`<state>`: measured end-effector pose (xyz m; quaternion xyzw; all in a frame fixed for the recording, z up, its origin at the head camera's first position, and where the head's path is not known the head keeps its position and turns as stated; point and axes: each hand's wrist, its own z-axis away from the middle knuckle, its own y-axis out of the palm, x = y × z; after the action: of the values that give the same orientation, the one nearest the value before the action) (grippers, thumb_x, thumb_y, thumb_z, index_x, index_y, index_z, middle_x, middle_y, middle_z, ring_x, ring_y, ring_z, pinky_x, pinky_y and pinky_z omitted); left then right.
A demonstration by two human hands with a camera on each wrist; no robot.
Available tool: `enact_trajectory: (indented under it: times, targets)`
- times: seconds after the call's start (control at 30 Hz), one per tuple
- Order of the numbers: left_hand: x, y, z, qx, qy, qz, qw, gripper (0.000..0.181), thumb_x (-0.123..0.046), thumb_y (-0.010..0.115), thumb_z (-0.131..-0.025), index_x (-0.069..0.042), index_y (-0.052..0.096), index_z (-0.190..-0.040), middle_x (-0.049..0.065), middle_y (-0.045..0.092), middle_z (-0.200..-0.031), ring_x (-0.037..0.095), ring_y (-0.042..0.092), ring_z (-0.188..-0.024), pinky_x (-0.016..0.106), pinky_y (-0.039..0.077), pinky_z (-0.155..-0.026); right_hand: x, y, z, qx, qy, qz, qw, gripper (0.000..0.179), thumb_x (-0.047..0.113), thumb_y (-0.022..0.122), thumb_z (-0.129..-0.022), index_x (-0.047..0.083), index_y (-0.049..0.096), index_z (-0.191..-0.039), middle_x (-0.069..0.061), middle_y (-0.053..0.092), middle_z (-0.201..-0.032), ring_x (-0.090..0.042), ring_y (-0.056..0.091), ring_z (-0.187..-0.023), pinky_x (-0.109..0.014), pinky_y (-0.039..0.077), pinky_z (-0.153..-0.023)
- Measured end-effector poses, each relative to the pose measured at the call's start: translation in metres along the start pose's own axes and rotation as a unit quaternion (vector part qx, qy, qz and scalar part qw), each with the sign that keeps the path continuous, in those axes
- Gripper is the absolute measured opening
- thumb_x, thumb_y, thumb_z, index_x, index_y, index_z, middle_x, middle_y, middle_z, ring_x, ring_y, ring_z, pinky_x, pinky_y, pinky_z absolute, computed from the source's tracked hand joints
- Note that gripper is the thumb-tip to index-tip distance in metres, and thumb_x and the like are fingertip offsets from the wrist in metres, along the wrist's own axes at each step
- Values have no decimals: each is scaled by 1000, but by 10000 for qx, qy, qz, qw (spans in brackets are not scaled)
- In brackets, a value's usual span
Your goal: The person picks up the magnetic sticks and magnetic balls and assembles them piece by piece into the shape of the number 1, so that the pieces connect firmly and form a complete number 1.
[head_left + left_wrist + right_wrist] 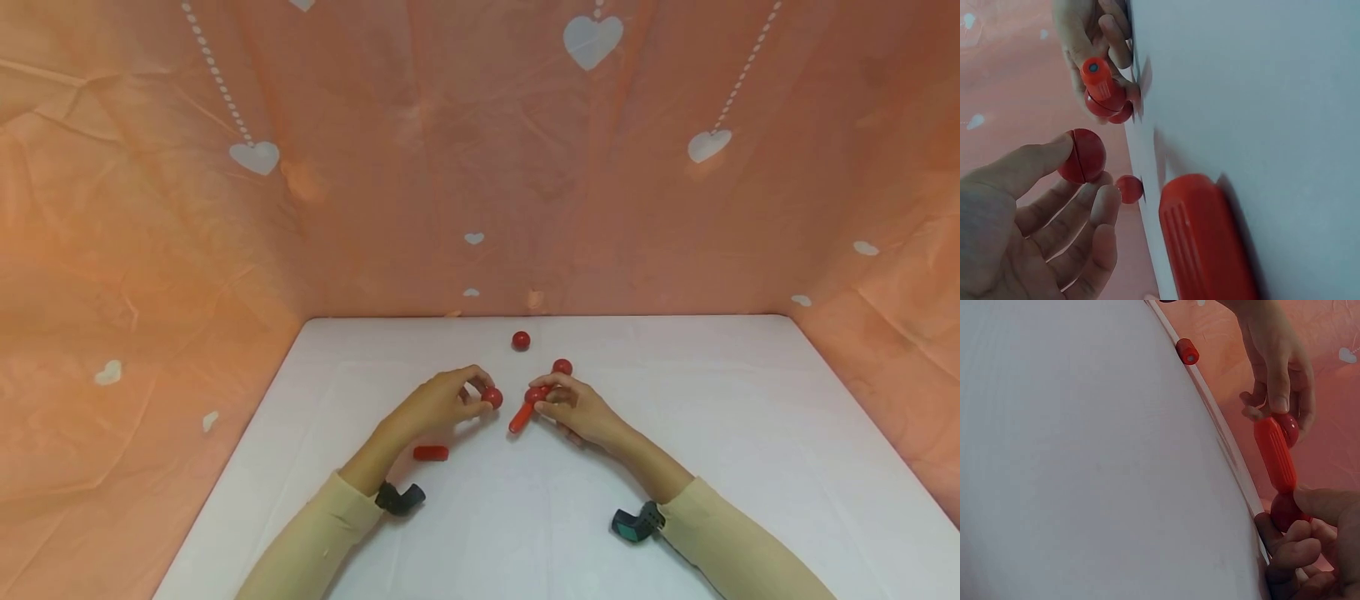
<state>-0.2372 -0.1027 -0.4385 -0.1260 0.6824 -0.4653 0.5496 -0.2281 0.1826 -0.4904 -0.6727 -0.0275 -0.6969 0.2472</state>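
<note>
My left hand (442, 402) pinches a red ball (1090, 156) with a seam round it, between thumb and fingertips. Just to the right, my right hand (583, 410) grips another red ball (1286, 511) from which a ribbed red rod (1274, 456) sticks out toward me. That rod's free end shows a small dark round spot in the left wrist view. Beyond the gripped ball, in line with the rod, is a further red ball (562, 367); the part between is mostly hidden by the fingers. A gap separates the left hand's ball from the rod.
A loose red rod (431, 453) lies on the white table (495, 533) near the left forearm. Another red ball (521, 340) rests toward the table's back. Orange cloth with pale hearts (592, 42) hangs behind and at both sides.
</note>
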Motion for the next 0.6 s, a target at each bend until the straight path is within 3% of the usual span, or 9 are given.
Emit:
enact_trajectory:
  times: [0.4, 0.6]
  targets:
    - [2, 2, 4, 187, 229, 143, 9995, 31, -25, 81, -98, -19, 69, -127, -6, 73, -112, 15, 67, -98, 35, 58, -86, -1, 0, 0, -49, -68, 130, 9999, 35, 21, 74, -103, 18, 67, -137, -10, 70, -101, -17, 45, -46, -23, 39, -46]
    - [3, -1, 7, 560, 516, 218, 9969, 27, -21, 80, -99, -23, 70, -123, -10, 72, -110, 13, 65, -99, 32, 57, -87, -2, 0, -1, -17, -104, 54, 9999, 36, 21, 74, -104, 16, 66, -138, -11, 71, -104, -16, 44, -47, -23, 39, -45]
